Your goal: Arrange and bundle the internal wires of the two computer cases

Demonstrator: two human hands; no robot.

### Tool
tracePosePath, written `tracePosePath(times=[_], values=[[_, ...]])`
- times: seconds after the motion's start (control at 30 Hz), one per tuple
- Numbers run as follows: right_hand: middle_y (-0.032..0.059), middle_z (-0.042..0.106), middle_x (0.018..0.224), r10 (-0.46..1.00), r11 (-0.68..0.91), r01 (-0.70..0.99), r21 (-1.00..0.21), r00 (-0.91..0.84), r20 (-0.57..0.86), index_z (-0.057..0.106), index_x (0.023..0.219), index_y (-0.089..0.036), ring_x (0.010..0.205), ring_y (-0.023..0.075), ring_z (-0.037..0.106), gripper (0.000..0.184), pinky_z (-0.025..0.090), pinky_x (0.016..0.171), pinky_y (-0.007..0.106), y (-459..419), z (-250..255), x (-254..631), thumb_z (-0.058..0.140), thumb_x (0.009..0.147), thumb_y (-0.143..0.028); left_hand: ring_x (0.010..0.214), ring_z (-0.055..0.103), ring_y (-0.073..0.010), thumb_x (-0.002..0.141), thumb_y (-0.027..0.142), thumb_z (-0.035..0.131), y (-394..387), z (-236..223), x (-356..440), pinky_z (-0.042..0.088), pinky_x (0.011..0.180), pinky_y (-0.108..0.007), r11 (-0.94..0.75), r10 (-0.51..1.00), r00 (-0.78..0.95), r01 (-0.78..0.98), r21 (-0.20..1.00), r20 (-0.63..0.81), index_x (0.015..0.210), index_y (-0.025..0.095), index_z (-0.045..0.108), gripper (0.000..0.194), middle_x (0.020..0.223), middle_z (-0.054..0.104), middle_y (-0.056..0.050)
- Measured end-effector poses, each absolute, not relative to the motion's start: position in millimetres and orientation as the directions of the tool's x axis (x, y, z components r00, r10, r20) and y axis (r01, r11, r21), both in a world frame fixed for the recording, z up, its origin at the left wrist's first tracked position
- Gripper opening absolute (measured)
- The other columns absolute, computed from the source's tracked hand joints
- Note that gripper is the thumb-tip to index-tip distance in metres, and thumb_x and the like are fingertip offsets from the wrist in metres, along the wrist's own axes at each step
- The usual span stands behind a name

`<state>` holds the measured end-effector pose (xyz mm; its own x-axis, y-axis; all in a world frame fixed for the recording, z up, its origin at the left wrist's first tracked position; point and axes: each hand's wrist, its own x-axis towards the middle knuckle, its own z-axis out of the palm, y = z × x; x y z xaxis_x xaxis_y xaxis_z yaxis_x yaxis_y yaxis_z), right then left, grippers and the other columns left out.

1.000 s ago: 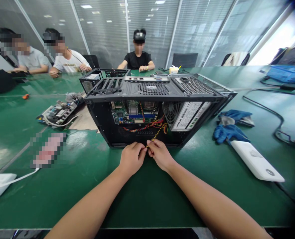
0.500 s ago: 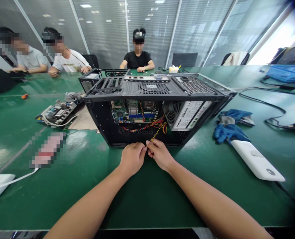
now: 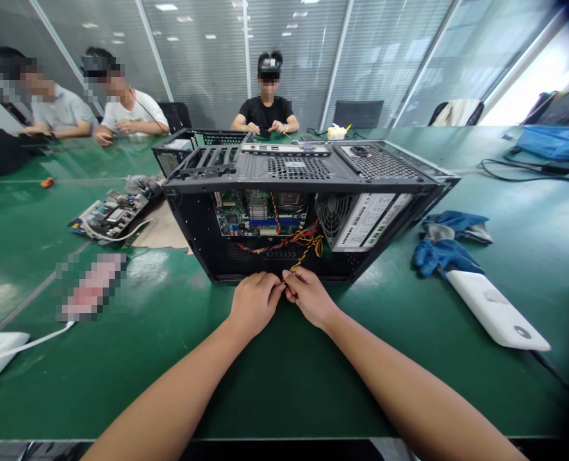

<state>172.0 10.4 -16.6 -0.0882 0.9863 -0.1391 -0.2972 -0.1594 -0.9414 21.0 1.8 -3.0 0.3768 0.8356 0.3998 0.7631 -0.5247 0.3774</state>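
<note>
The yellow-and-black cable (image 3: 305, 257) runs out of the open side of a computer case (image 3: 246, 187) towards the near edge of the surface (image 3: 275, 384), ending between two hands. The right hand (image 3: 309, 296) pinches it between thumb and forefinger; the left hand (image 3: 255, 299) has its fingers pressed together at the same spot, seemingly on the cable's end, though whatever is there is hidden.

The cable looks twisted, thin, light and limp, so it should bend easily but not push well. Its strands are probably the weak part: a grip close to the end, or on a plug body if there is one, should be safer than tugging on bare wire.

Inside the case, a looser wire bundle (image 3: 275, 245) lies below a green motherboard (image 3: 231, 221), and a power supply (image 3: 361, 221) with a fan fills the upper right. The case, rigid and likely heavy, stands at the middle of the surface, just beyond the hands.

Farther out, blue gloves (image 3: 438, 256) and a white device (image 3: 496, 307) lie towards the right edge. A loose circuit board assembly (image 3: 114, 214) lies left of the case. At the far edge sits a person in black (image 3: 268, 118).
</note>
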Motion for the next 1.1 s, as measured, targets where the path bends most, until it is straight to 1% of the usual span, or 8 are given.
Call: tracePosePath(times=[0.13, 0.37, 0.6, 0.87, 0.93, 1.1], values=[[-0.0079, 0.042, 0.050, 0.987, -0.155, -0.277, -0.948, -0.085, -0.137, 0.044, 0.064, -0.021, 0.048, 0.0083, 0.043, 0.049, 0.029, 0.048, 0.025, 10.4, -17.5, 171.7, 0.078, 0.070, -0.056, 0.072, 0.059, -0.0168, 0.097, 0.024, 0.049, 2.3, -2.5, 21.8, 0.040, 0.068, -0.029, -0.512, 0.850, 0.385, 0.761, 0.398, 0.358, 0.082, 0.019, 0.060, 0.019, 0.077, 0.065, -0.002], [-0.0064, 0.046, 0.051, 0.988, -0.149, -0.202, -0.968, -0.074, -0.136, 0.047, 0.064, -0.020, 0.050, 0.0090, 0.045, 0.046, 0.031, 0.049, 0.025, 9.0, -16.7, 171.2, 0.075, 0.072, -0.056, 0.067, 0.059, -0.0142, 0.097, 0.022, 0.046, 2.6, 2.1, 22.0, 0.037, 0.064, -0.027, -0.472, 0.881, 0.395, 0.704, 0.531, 0.260, 0.078, 0.019, 0.060, 0.023, 0.074, 0.065, 0.000], [-0.0057, 0.048, 0.052, 0.985, -0.167, -0.192, -0.967, -0.077, -0.155, 0.049, 0.065, -0.020, 0.049, 0.0091, 0.045, 0.044, 0.032, 0.049, 0.026, 9.1, -15.8, 171.6, 0.075, 0.072, -0.055, 0.058, 0.053, -0.0106, 0.090, 0.022, 0.057, 2.9, 1.6, 21.6, 0.034, 0.059, -0.024, -0.433, 0.900, 0.352, 0.658, 0.616, 0.257, 0.074, 0.019, 0.062, 0.017, 0.067, 0.064, 0.002], [-0.0062, 0.048, 0.051, 0.981, -0.181, -0.192, -0.965, -0.099, -0.164, 0.050, 0.065, -0.020, 0.047, 0.0075, 0.042, 0.042, 0.031, 0.048, 0.025, 9.4, -14.3, 172.5, 0.075, 0.072, -0.053, 0.059, 0.056, -0.0102, 0.087, 0.022, 0.062, 4.7, -2.7, 22.2, 0.038, 0.060, -0.023, -0.417, 0.904, 0.342, 0.577, 0.702, 0.256, 0.073, 0.019, 0.066, 0.015, 0.068, 0.068, 0.002], [-0.0064, 0.047, 0.051, 0.981, -0.184, -0.192, -0.964, -0.098, -0.168, 0.050, 0.066, -0.019, 0.046, 0.0072, 0.042, 0.042, 0.031, 0.048, 0.025, 9.7, -15.5, 172.8, 0.074, 0.072, -0.053, 0.059, 0.056, -0.0103, 0.087, 0.024, 0.062, 4.9, -3.6, 22.1, 0.038, 0.060, -0.023, -0.420, 0.903, 0.341, 0.577, 0.701, 0.261, 0.072, 0.018, 0.065, 0.017, 0.068, 0.067, 0.002], [-0.0066, 0.047, 0.050, 0.980, -0.185, -0.195, -0.963, -0.103, -0.168, 0.049, 0.066, -0.020, 0.046, 0.0075, 0.041, 0.042, 0.029, 0.048, 0.025, 9.6, -17.5, 173.3, 0.074, 0.073, -0.053, 0.059, 0.054, -0.0103, 0.093, 0.022, 0.053, 5.0, -1.2, 22.1, 0.037, 0.060, -0.023, -0.440, 0.890, 0.379, 0.566, 0.698, 0.254, 0.072, 0.018, 0.061, 0.022, 0.067, 0.065, 0.002]])
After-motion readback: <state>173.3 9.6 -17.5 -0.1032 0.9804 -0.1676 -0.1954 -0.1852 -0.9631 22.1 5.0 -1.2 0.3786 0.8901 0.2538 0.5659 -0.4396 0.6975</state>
